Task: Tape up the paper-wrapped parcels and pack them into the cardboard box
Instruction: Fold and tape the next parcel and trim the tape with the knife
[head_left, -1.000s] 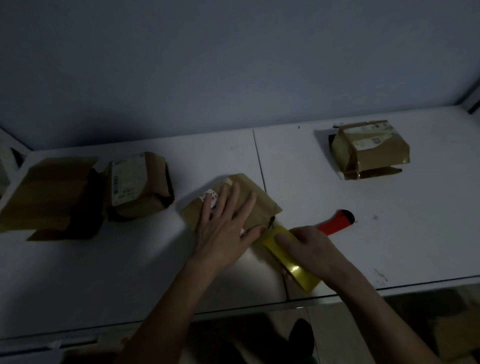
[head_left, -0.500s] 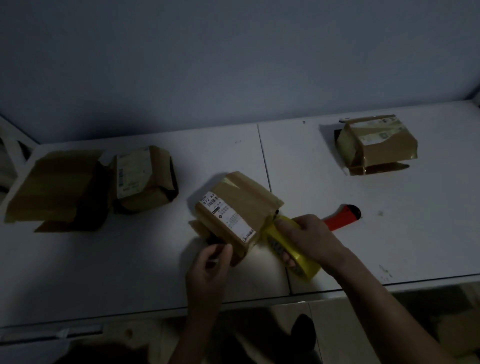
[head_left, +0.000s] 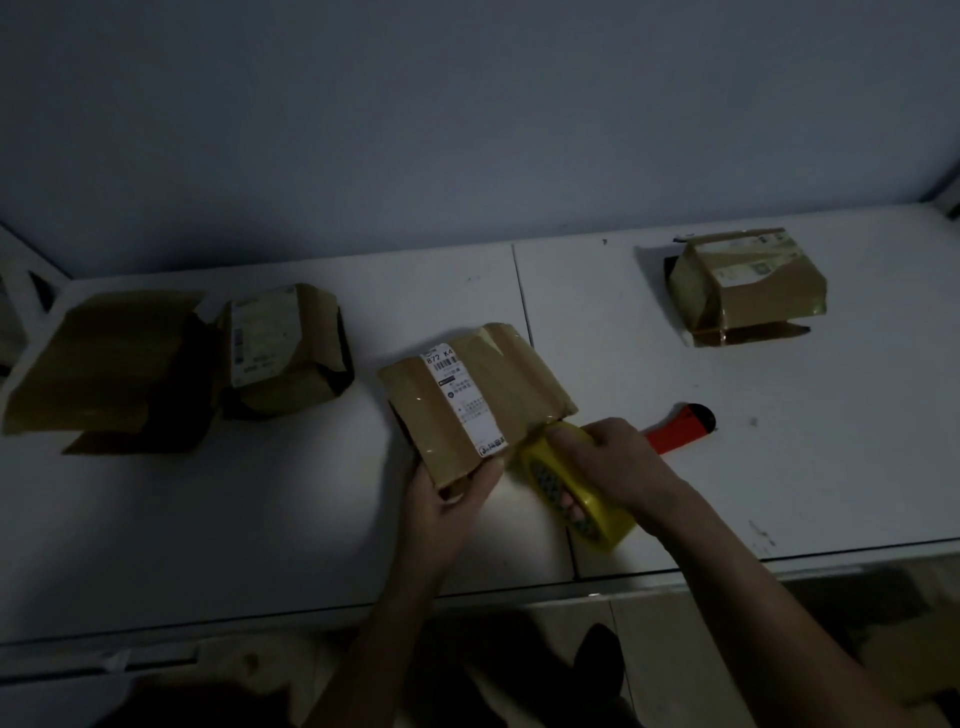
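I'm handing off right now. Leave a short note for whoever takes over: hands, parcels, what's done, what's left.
Left hand grips the near edge of the labelled parcel, mid-table.
Right hand holds the yellow tape dispenser against that parcel's right edge.
Left parcel sits beside the open cardboard box; right parcel is far right. Red cutter lies behind the right hand.
Done: nothing visibly packed.
Left: finish taping, box all three.

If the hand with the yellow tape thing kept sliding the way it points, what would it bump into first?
Probably the labelled parcel. The right hand points the yellow tape dispenser up-left, and its nose already looks to be against that parcel's near edge.
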